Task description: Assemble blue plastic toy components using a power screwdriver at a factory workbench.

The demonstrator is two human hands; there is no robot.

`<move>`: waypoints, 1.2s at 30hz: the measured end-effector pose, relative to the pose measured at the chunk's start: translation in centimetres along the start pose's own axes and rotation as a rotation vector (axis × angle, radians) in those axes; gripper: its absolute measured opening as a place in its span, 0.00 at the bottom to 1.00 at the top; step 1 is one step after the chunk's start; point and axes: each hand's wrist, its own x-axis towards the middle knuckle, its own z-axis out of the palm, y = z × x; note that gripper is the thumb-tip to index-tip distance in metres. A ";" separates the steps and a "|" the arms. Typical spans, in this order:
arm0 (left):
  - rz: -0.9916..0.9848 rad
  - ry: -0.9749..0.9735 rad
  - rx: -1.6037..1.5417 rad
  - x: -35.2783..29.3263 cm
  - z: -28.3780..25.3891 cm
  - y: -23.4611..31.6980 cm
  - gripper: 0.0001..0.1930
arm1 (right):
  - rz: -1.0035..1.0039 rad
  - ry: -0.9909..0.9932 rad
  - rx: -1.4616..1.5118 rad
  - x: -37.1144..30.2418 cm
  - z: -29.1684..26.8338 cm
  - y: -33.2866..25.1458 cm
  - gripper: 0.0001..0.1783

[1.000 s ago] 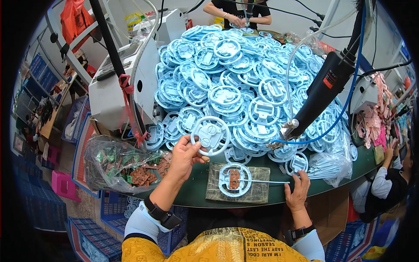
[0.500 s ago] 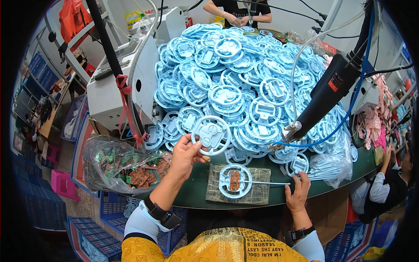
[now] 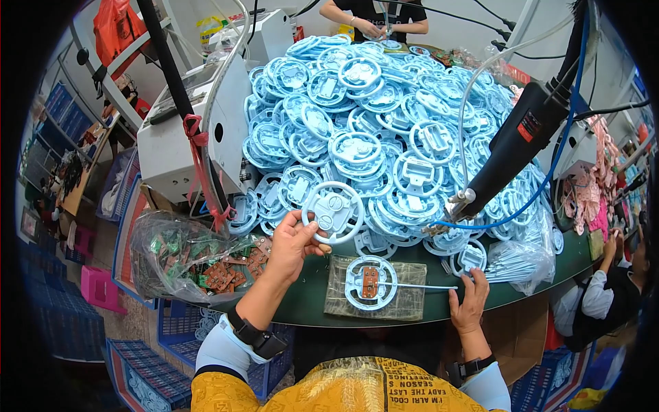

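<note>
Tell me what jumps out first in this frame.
A huge heap of pale blue wheel-shaped plastic parts fills the green table ahead. The left hand holds one wheel part up at the heap's near edge; the right hand rests on the table beside another wheel part on a mat. A black powered screwdriver hangs at right.

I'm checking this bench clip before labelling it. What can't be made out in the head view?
- Underside of the pale blue plastic wheel-shaped part in the left hand: faces away.
- Lower layers of the pale blue parts heap: covered by upper parts.
- Right hand fingertips' contact with the thin rod: too small.
- Brown circuit boards in the clear bag: blurred by plastic.
</note>
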 end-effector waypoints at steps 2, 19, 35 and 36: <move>0.002 0.003 -0.003 -0.1 0.1 0.1 0.10 | -0.001 0.003 -0.002 0.0 0.0 0.0 0.25; -0.001 -0.032 0.014 -1.8 0.2 -0.3 0.11 | -0.005 0.060 0.030 -0.3 -0.3 -0.4 0.24; 0.115 -0.045 0.448 -9.0 2.7 -2.8 0.18 | 0.654 -0.511 1.281 7.5 -2.7 -13.2 0.16; 0.114 -0.038 0.440 -8.7 2.2 -2.9 0.18 | 0.651 -0.520 1.274 7.9 -2.2 -13.3 0.16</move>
